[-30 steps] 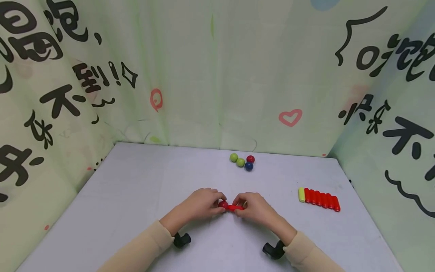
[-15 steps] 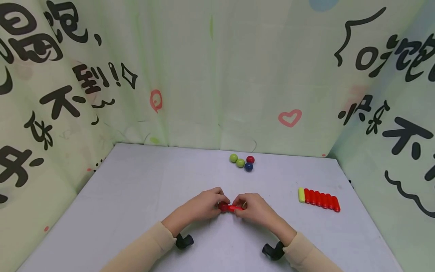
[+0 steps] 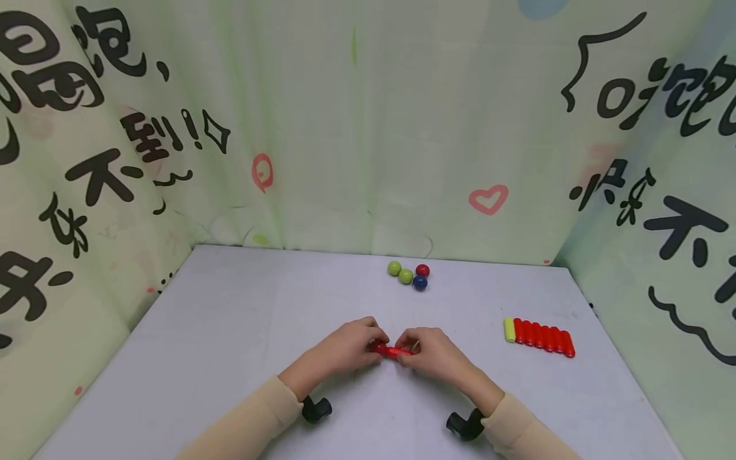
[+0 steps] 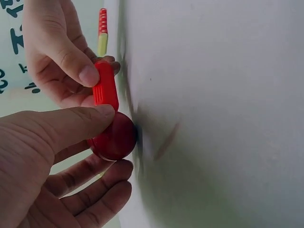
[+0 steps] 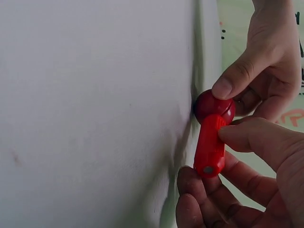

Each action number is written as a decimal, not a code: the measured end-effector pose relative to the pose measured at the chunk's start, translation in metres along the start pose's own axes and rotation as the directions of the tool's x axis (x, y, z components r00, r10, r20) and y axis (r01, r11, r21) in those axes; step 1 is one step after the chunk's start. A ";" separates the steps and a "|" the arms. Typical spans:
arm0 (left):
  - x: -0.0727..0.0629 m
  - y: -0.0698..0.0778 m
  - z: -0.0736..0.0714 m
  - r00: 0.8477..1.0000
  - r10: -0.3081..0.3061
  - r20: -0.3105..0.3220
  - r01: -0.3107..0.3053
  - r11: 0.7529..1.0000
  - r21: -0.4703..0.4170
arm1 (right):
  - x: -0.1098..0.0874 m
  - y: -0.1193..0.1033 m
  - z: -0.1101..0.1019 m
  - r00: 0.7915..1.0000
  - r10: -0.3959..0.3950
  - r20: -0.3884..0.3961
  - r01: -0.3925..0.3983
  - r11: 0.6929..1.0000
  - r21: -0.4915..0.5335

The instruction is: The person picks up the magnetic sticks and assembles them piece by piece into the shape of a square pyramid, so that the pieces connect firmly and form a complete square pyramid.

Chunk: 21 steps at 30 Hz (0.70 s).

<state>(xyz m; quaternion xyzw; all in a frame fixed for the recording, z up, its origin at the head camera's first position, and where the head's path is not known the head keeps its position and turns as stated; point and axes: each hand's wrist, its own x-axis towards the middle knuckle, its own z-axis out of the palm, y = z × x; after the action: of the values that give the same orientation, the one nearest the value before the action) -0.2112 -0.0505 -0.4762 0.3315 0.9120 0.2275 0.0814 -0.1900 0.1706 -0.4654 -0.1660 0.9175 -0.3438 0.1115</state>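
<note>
Red ball [image 4: 118, 140] pinched in the left hand [image 3: 349, 345], touching one end of a red rod [image 5: 209, 146] that the right hand [image 3: 436, 352] pinches, around mid-bench [image 3: 230, 306]. Two green balls [image 3: 394, 268], a blue ball [image 3: 420, 283] and another red one [image 3: 422, 270] cluster near the far edge; row of red sticks [image 3: 544, 335] with a yellow stick [image 3: 510, 330] at its left end, off to the right.

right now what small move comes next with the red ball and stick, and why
Probably loosen the left hand from the red ball while the right hand steadies the red stick: ball and stick end appear to meet, and each hand pinches one piece.
</note>
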 end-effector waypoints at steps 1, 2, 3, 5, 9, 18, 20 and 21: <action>0.000 0.000 0.000 1.000 -0.003 0.002 0.003 1.000 0.002 | 0.000 0.000 -0.001 1.000 0.003 0.000 -0.003 1.000 -0.002; 0.000 0.000 0.000 1.000 -0.007 0.004 0.007 1.000 0.002 | -0.001 0.001 -0.002 1.000 0.009 -0.002 -0.009 1.000 -0.003; 0.000 -0.001 -0.001 1.000 -0.011 0.006 0.011 1.000 0.000 | -0.001 0.001 -0.003 1.000 0.015 -0.004 -0.015 1.000 -0.003; 0.000 -0.001 -0.002 1.000 -0.019 0.011 0.019 1.000 -0.008 | -0.001 0.003 -0.005 1.000 0.029 -0.010 -0.030 0.999 -0.013; -0.001 -0.002 -0.003 0.999 -0.038 0.021 0.039 0.999 -0.022 | 0.000 0.009 -0.011 0.997 0.065 -0.033 -0.067 0.997 -0.033; 0.000 -0.003 -0.005 0.998 -0.059 0.029 0.060 0.996 -0.063 | 0.017 0.023 -0.029 0.981 0.165 -0.102 -0.173 0.982 -0.072; 0.000 -0.004 -0.005 0.998 -0.062 0.030 0.064 0.996 -0.069 | 0.023 0.026 -0.033 0.978 0.176 -0.114 -0.185 0.980 -0.078; 0.000 -0.004 -0.005 0.997 -0.065 0.031 0.067 0.995 -0.072 | 0.026 0.028 -0.035 0.976 0.180 -0.123 -0.190 0.978 -0.080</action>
<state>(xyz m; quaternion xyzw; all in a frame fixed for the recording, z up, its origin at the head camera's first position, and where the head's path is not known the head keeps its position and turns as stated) -0.2149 -0.0546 -0.4733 0.3013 0.9123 0.2530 0.1137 -0.2318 0.2011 -0.4601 -0.0648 0.9486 -0.2986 0.0823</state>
